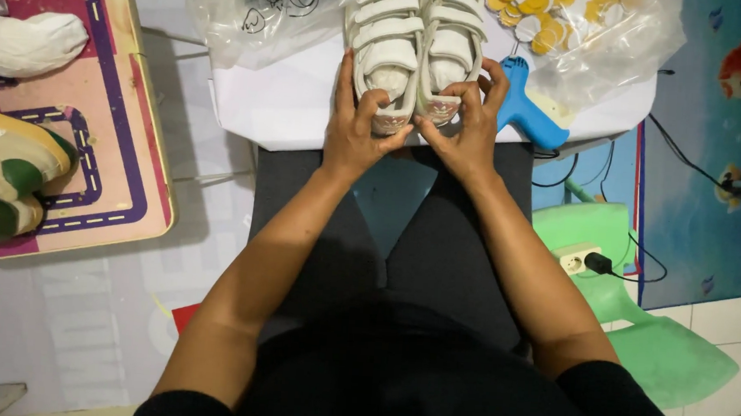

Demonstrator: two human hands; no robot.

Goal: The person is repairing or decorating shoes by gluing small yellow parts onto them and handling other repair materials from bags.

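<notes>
Your left hand (354, 129) clamped on the left white shoe (388, 48) heel, your right hand (467, 128) gripping the right white shoe (451, 44), upper centre of frame, forearms converging, fingers curled.

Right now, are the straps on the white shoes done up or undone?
Done up: the straps lie flat across both white shoes.

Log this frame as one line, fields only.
left hand: on heel of left white strap shoe | right hand: on heel of right white strap shoe | blue tool: beside, untouched
</notes>
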